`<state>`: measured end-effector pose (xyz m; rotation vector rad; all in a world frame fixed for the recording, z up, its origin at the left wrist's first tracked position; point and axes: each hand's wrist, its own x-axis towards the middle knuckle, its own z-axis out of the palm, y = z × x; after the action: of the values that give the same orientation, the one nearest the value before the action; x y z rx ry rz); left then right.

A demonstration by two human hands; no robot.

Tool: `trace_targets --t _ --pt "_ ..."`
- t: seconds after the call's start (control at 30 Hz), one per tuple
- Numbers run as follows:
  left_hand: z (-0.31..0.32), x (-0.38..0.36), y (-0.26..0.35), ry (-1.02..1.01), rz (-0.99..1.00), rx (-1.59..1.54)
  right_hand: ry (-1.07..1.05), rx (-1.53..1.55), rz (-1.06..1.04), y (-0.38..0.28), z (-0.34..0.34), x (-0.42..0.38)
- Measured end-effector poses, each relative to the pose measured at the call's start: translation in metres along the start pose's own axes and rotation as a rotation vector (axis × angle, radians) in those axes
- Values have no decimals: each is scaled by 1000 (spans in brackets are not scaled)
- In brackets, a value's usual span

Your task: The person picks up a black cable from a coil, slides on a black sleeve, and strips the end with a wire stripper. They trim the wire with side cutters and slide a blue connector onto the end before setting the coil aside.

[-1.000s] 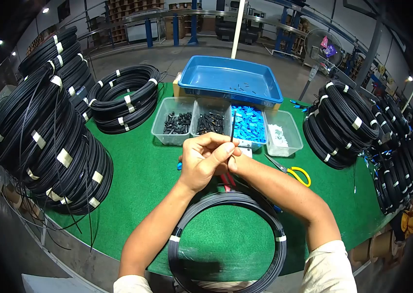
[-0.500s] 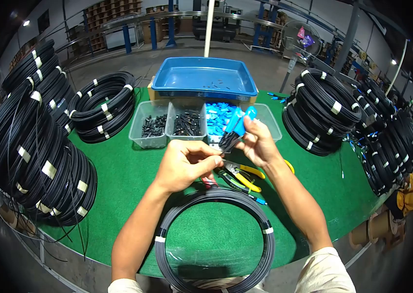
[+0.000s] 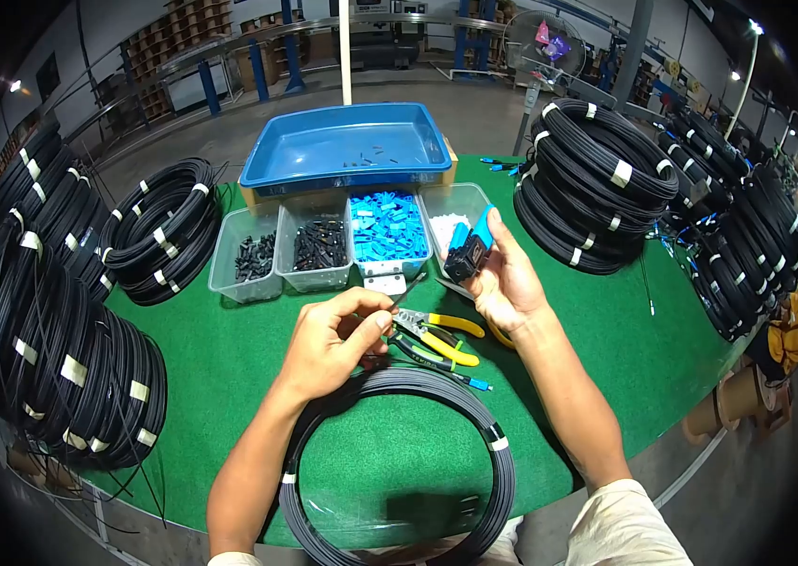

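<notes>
My left hand (image 3: pixel 337 344) pinches the thin end of a black cable (image 3: pixel 406 294), which points up and right from the fingertips. In my right hand (image 3: pixel 512 292) is a blue-handled black cable stripper (image 3: pixel 470 250), raised and apart from the cable end. Below both hands lies a coil of black cable (image 3: pixel 504 472), bound with pale tape. A blue connector (image 3: pixel 480 385) sits on a cable end beside the coil. Yellow-handled pliers (image 3: pixel 455 324) and a green-and-black hand tool (image 3: pixel 418 353) rest between my hands, partly hidden by my left hand.
Clear bins hold black parts (image 3: pixel 319 247), blue parts (image 3: pixel 387 226) and white pieces (image 3: pixel 446 229). Behind them stands a blue tray (image 3: pixel 347 178). Cable coils are stacked at left (image 3: pixel 68 349) and right (image 3: pixel 597 189) on the green table (image 3: pixel 606 377).
The view has turned slightly right. The stripper has moved away from my left fingertips and turned, and the cable end now shows above them.
</notes>
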<state>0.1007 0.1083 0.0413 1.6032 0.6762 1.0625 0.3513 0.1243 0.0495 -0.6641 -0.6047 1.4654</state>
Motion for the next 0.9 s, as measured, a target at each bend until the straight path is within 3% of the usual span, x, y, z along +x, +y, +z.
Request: trace_targets --t 0.3,0.9 --pt "1 -3 -7 86 -79 27 -3 -126 -74 1 -4 -2" --pt "12 -5 3 217 148 443 11 -149 -87 9 8 -10"
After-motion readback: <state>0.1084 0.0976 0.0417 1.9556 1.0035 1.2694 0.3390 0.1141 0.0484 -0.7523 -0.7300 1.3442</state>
